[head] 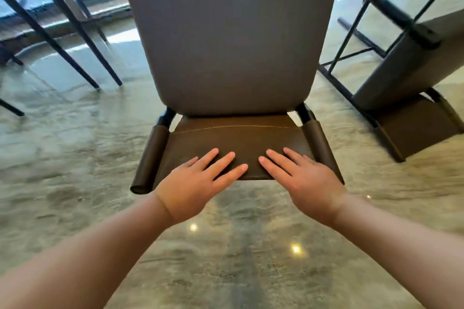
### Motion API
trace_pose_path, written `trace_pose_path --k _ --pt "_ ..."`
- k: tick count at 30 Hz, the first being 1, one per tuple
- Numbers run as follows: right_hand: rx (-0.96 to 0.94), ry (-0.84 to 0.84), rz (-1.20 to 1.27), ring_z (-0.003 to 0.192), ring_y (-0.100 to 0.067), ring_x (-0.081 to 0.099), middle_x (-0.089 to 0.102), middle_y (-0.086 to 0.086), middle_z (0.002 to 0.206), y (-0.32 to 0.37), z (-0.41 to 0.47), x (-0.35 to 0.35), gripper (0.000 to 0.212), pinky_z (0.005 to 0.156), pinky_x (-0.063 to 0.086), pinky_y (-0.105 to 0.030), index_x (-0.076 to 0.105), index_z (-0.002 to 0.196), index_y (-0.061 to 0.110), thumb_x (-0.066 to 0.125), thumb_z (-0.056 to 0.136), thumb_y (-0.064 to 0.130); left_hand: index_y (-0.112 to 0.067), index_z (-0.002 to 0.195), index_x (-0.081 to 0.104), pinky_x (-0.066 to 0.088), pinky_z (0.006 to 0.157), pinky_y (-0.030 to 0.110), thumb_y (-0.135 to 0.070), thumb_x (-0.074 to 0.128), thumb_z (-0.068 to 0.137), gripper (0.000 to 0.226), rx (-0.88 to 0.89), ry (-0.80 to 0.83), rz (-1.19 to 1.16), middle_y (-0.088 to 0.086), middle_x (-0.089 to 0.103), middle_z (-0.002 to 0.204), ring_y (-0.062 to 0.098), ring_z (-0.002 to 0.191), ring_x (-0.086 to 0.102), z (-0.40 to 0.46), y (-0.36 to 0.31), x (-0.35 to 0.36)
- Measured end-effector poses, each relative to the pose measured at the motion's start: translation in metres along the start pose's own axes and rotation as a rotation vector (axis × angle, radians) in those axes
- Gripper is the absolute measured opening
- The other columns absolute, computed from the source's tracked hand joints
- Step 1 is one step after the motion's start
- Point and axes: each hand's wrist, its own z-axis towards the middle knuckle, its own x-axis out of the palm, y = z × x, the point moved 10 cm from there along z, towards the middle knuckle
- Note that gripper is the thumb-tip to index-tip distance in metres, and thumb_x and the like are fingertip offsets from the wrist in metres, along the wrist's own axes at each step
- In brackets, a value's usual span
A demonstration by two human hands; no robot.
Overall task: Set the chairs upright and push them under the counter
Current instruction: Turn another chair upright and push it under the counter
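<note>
A chair fills the middle of the head view, with a wide grey padded panel (231, 32) stretching away from me. At its near end a brown leather band (238, 138) spans two black tubes with brown sleeves. My left hand (193, 188) lies flat on the near edge of that band, fingers straight and spread. My right hand (306, 183) rests beside it in the same way, and the fingertips of the two hands almost meet. A second chair (406, 63) lies tipped over on the floor at the right, its black legs (364, 7) pointing away.
Thin black legs (62, 40) of other furniture stand slanted at the upper left. The glossy grey marble floor (75, 158) spreads all round and reflects ceiling lights near me. A window strip shows at the far left.
</note>
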Motion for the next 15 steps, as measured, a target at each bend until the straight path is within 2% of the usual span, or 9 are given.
trace_pose_path --k 2,4,7,8,10,12,15 --pt "-0.032 -0.108 -0.013 0.117 -0.038 0.059 0.056 -0.01 0.138 -0.013 0.013 -0.051 0.062 0.075 0.057 -0.047 0.047 0.141 0.018 0.045 0.082 0.0 -0.03 0.154 0.004 0.053 0.091 0.048 0.006 0.063 0.071 0.108 -0.004 -0.096 0.036 0.01 0.036 0.155 0.04 0.135 0.044 0.013 0.013 -0.057" --pt "-0.067 -0.191 -0.041 0.11 -0.037 0.064 0.06 -0.011 0.133 -0.028 0.031 -0.098 0.059 0.065 0.058 -0.041 0.052 0.138 0.017 0.031 0.085 0.004 -0.022 0.149 0.036 0.059 0.066 0.042 0.012 0.064 0.06 0.1 -0.034 -0.163 0.083 0.013 0.054 0.142 0.041 0.121 0.058 0.026 0.033 -0.104" --pt "-0.089 -0.304 -0.088 0.103 -0.036 0.066 0.064 -0.011 0.126 -0.053 0.063 -0.166 0.058 0.053 0.056 -0.036 0.055 0.135 0.018 0.03 0.085 0.004 -0.02 0.143 0.046 0.054 0.05 0.036 0.011 0.033 0.071 0.079 -0.057 -0.278 0.16 0.015 0.057 0.139 0.042 0.117 0.061 0.044 0.064 -0.179" --pt "-0.084 -0.332 -0.112 0.102 -0.034 0.066 0.065 -0.011 0.125 -0.062 0.077 -0.19 0.058 0.052 0.055 -0.035 0.055 0.136 0.018 0.031 0.085 0.003 -0.019 0.143 0.044 0.055 0.051 0.037 0.009 0.024 0.075 0.077 -0.062 -0.311 0.176 0.016 0.056 0.139 0.043 0.116 0.06 0.052 0.079 -0.204" --pt "-0.058 -0.394 -0.139 0.104 -0.033 0.065 0.064 -0.011 0.125 -0.08 0.108 -0.232 0.057 0.058 0.056 -0.037 0.053 0.137 0.018 0.032 0.087 0.002 -0.019 0.144 0.042 0.06 0.062 0.043 0.006 0.01 0.086 0.071 -0.103 -0.376 0.193 0.018 0.056 0.139 0.044 0.117 0.06 0.064 0.111 -0.248" --pt "-0.024 -0.469 -0.169 0.109 -0.035 0.062 0.063 -0.012 0.127 -0.096 0.136 -0.269 0.057 0.076 0.056 -0.044 0.052 0.138 0.017 0.03 0.088 0.001 -0.019 0.144 0.043 0.058 0.081 0.051 -0.003 0.001 0.097 0.066 -0.141 -0.447 0.245 0.018 0.054 0.141 0.044 0.121 0.057 0.075 0.14 -0.285" --pt "0.081 -0.518 -0.239 0.121 -0.036 0.054 0.056 -0.013 0.136 -0.128 0.186 -0.318 0.059 0.098 0.044 -0.053 0.047 0.141 0.019 0.029 0.088 0.002 -0.023 0.149 0.039 0.045 0.099 0.057 -0.002 0.006 0.096 0.065 -0.179 -0.477 0.315 0.015 0.044 0.15 0.042 0.134 0.044 0.103 0.194 -0.332"
